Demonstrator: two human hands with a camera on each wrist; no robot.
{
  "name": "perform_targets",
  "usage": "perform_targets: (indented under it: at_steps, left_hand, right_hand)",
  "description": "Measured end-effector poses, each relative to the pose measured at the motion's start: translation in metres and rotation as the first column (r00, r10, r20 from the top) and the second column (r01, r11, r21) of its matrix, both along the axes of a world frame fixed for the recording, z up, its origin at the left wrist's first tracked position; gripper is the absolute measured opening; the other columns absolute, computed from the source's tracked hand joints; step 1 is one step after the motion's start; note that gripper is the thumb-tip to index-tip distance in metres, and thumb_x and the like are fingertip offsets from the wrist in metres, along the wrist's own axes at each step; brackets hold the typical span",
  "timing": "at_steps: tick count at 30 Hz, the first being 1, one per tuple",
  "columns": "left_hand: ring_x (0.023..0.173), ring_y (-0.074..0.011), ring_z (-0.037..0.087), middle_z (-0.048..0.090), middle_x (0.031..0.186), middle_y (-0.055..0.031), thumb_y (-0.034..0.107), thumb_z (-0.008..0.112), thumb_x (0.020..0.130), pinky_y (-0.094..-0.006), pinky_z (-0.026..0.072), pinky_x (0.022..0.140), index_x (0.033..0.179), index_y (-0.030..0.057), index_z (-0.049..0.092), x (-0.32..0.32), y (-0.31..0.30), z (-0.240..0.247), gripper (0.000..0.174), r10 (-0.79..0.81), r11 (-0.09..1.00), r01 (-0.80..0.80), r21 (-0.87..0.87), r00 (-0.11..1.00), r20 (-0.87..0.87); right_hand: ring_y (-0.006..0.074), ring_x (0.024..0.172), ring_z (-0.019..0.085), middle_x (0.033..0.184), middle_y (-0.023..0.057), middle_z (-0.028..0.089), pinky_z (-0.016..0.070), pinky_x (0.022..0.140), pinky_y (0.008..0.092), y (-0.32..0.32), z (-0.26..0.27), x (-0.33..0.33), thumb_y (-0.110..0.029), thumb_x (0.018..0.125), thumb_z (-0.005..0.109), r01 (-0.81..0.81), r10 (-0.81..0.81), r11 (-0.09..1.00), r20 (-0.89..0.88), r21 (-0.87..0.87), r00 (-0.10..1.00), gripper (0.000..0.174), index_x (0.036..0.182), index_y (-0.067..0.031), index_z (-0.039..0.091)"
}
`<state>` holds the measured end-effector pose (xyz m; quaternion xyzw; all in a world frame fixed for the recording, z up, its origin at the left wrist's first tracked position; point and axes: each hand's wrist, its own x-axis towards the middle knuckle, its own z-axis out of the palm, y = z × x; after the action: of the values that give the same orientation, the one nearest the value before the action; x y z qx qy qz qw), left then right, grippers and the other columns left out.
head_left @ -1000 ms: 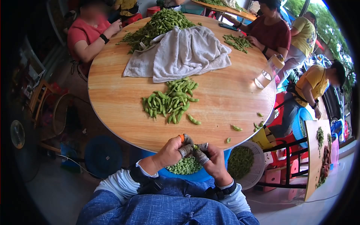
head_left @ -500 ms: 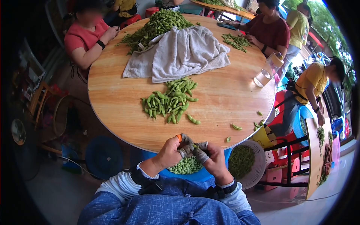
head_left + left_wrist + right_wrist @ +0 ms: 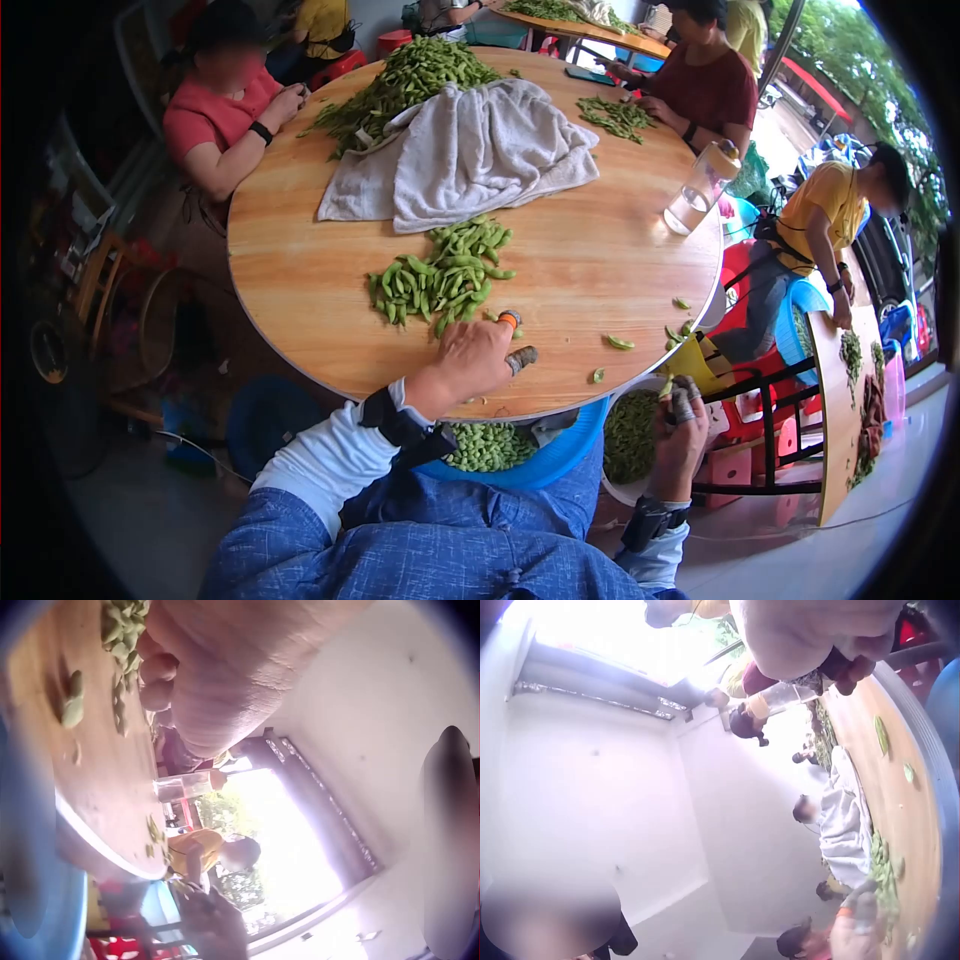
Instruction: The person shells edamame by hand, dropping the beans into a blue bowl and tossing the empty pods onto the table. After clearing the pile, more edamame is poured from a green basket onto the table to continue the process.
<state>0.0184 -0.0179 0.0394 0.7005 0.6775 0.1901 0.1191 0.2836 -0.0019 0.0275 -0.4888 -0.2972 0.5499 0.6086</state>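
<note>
My left hand (image 3: 462, 362) is over the table's near edge, at a lone edamame pod (image 3: 518, 333) beside a small heap of pods (image 3: 430, 285). Its thumb and forefinger are spread apart, with grey wraps on the tips and an orange band on one finger. Off to the right, my right hand (image 3: 680, 435) pinches a pale green pod (image 3: 667, 386) between wrapped fingertips, above a white basket (image 3: 622, 490) of pods. In my lap, a blue basin (image 3: 578, 445) contains shelled green beans (image 3: 488, 447).
Across the round wooden table (image 3: 580, 270) lie a grey towel (image 3: 480, 160) and a large pod pile (image 3: 425, 85). A water bottle (image 3: 700, 190) stands at the right. Stray pods (image 3: 620, 342) lie near the right edge. Several people sit around, and a board (image 3: 840, 430) stands at far right.
My hands were together over the basin, working a pod. They have parted: the left moved forward onto the table by the pods, the right swung right over the basket with a pod.
</note>
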Motion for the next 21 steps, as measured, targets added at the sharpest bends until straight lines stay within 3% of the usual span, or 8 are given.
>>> perform_targets:
  at_steps: [3,5,7,11,12,15,19,21]
  left_hand:
    - [0.063,-0.0341,0.056,0.056,0.064,-0.0184,0.031,0.056,0.072,-0.0431,0.0414,0.058,0.088,0.0018,0.052,0.001,0.018,-0.013,0.034,-0.003,0.998,0.000,-0.059,0.998,-0.059]
    - [0.064,-0.0342,0.056,0.057,0.065,-0.0189,0.027,0.057,0.071,-0.0425,0.0421,0.059,0.087,0.0012,0.052,0.000,0.018,-0.018,0.030,0.017,0.999,-0.019,-0.049,0.999,-0.051]
    - [0.061,-0.0300,0.057,0.057,0.063,-0.0169,0.018,0.056,0.070,-0.0385,0.0437,0.058,0.085,0.0006,0.052,-0.003,0.010,-0.015,0.023,0.037,0.999,-0.036,-0.021,0.998,0.047]
    - [0.059,-0.0175,0.056,0.056,0.063,-0.0101,0.002,0.053,0.069,-0.0285,0.0448,0.056,0.082,-0.0002,0.053,-0.014,-0.007,-0.033,0.014,0.075,0.997,-0.068,-0.032,0.900,0.430]
    - [0.059,-0.0235,0.057,0.056,0.063,-0.0144,0.002,0.049,0.067,-0.0307,0.0446,0.055,0.079,0.0006,0.054,-0.014,-0.011,-0.034,0.013,0.079,0.997,-0.062,-0.049,0.842,0.534]
    - [0.056,-0.0200,0.055,0.055,0.061,-0.0126,0.001,0.048,0.067,-0.0276,0.0437,0.053,0.079,0.0008,0.054,-0.008,-0.026,-0.038,0.013,-0.060,0.997,0.011,0.075,0.721,0.690]
    - [0.059,-0.0278,0.057,0.056,0.062,-0.0150,0.012,0.054,0.070,-0.0357,0.0446,0.056,0.082,0.0024,0.054,-0.013,-0.034,-0.030,0.015,-0.066,0.997,0.071,0.002,0.906,0.418]
    - [0.062,-0.0318,0.057,0.057,0.064,-0.0167,0.018,0.054,0.069,-0.0398,0.0436,0.058,0.084,0.0035,0.054,-0.009,-0.034,-0.020,0.021,0.007,1.000,-0.004,-0.012,0.965,0.264]
  right_hand:
    - [0.0030,0.055,0.043,0.067,-0.0015,0.052,0.0299,0.046,0.0139,-0.007,-0.006,-0.003,-0.011,0.079,0.053,-0.224,0.218,0.973,0.095,0.063,0.971,0.021,0.098,-0.0025,0.054]
    - [0.0033,0.055,0.044,0.070,-0.0010,0.054,0.0316,0.048,0.0149,-0.014,-0.002,-0.020,-0.011,0.080,0.052,-0.269,0.265,0.963,0.107,0.029,0.958,0.021,0.100,-0.0022,0.054]
    - [0.0045,0.057,0.046,0.069,0.0004,0.054,0.0327,0.049,0.0151,-0.015,-0.011,-0.030,-0.015,0.081,0.052,-0.411,0.399,0.911,0.218,0.014,0.891,0.026,0.101,0.0003,0.052]
    - [0.0067,0.065,0.051,0.079,0.0029,0.056,0.0389,0.058,0.0185,-0.017,-0.010,-0.062,-0.009,0.081,0.052,-0.609,0.607,0.793,0.082,-0.003,0.791,0.030,0.109,0.0024,0.047]
    - [0.0070,0.067,0.051,0.080,0.0031,0.056,0.0392,0.060,0.0185,-0.016,-0.007,-0.069,-0.010,0.081,0.052,-0.669,0.669,0.743,0.080,-0.023,0.739,0.034,0.112,0.0035,0.044]
    - [0.0067,0.072,0.050,0.082,0.0037,0.055,0.0387,0.060,0.0181,-0.015,-0.010,-0.089,-0.012,0.082,0.052,-0.755,0.756,0.654,0.068,-0.047,0.651,0.043,0.117,0.0054,0.036]
    - [0.0073,0.074,0.051,0.082,0.0048,0.055,0.0390,0.061,0.0183,-0.012,0.001,-0.099,-0.011,0.081,0.053,-0.780,0.784,0.621,0.074,-0.077,0.616,0.043,0.117,0.0056,0.037]
    - [0.0075,0.074,0.051,0.083,0.0049,0.056,0.0393,0.061,0.0186,-0.013,0.001,-0.099,-0.011,0.080,0.054,-0.773,0.773,0.633,0.093,-0.037,0.628,0.042,0.116,0.0046,0.038]
